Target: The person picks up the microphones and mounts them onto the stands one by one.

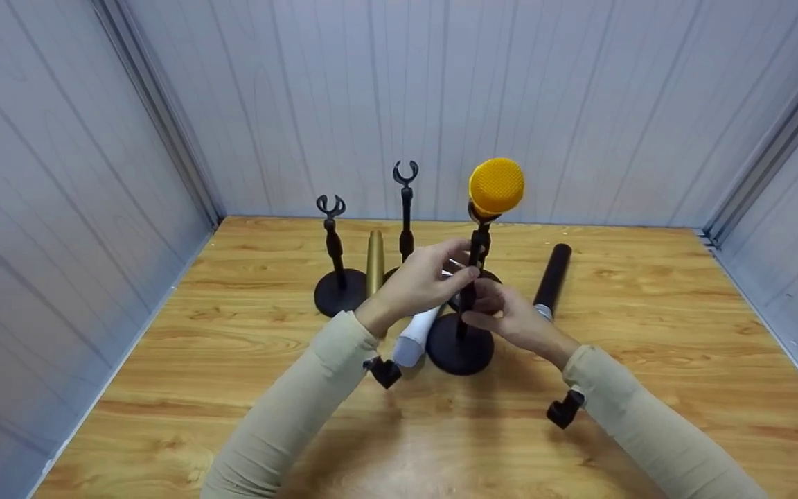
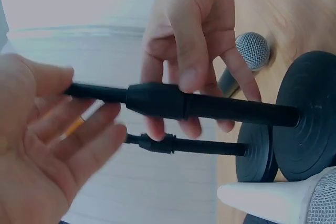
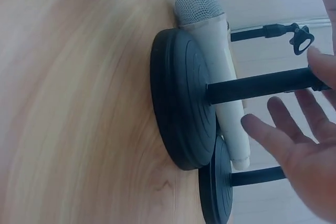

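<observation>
Both hands are on a black microphone stand (image 1: 460, 346) with a round base. My left hand (image 1: 427, 277) pinches its upper pole between thumb and fingers. Lower down, my right hand (image 1: 513, 315) holds the thicker collar (image 2: 157, 99), thumb on the near side and fingers behind. Above the hands, a yellow-headed microphone (image 1: 497, 186) sits in a clip, where this stand and another one behind it overlap in the head view. A white microphone (image 1: 418, 336) lies beside the base, its mesh head toward me.
Two stands with bare clips, a left stand (image 1: 340, 291) and a middle stand (image 1: 407, 208), rise behind. A gold microphone (image 1: 375, 267) lies between them. To the right lies a black microphone (image 1: 553, 277). Panel walls (image 1: 406, 104) enclose the wooden table (image 1: 184, 388).
</observation>
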Tool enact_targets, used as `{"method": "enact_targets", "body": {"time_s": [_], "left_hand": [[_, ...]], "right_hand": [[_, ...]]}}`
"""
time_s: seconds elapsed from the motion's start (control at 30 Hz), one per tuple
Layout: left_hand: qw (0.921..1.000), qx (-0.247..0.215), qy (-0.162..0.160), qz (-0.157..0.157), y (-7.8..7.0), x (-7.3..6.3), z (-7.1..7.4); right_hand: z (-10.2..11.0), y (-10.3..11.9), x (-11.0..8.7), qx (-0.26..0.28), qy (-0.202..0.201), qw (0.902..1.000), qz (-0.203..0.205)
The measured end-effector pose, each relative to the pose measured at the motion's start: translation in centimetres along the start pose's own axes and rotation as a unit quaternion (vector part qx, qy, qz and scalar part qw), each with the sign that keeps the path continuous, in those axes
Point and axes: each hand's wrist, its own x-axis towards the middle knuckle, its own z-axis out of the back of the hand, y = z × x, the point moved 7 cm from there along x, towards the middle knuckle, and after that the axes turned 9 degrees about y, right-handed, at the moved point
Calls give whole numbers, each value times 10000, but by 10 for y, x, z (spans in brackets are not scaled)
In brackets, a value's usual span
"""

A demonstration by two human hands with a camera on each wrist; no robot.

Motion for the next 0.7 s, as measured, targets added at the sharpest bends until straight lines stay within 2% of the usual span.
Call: {"method": "enact_targets", "body": {"time_s": [0.13, 0.23, 0.37, 0.5, 0.7], "left_hand": [[9977, 659, -125, 8, -2, -5, -5], [9959, 896, -133, 33, 3, -10, -11], [9957, 916, -126, 95, 10, -16, -17], [9952, 961, -141, 89, 16, -21, -23], [9961, 878, 52, 37, 22, -22, -32]], "right_hand": [[-3, -7, -3, -189, 241, 9994, -187], [-9, -14, -4, -353, 522, 9975, -315], [-15, -19, -4, -716, 802, 9939, -249], [-19, -18, -4, -1117, 893, 9897, -100], [-23, -17, -7, -1907, 1118, 9752, -124]]}}
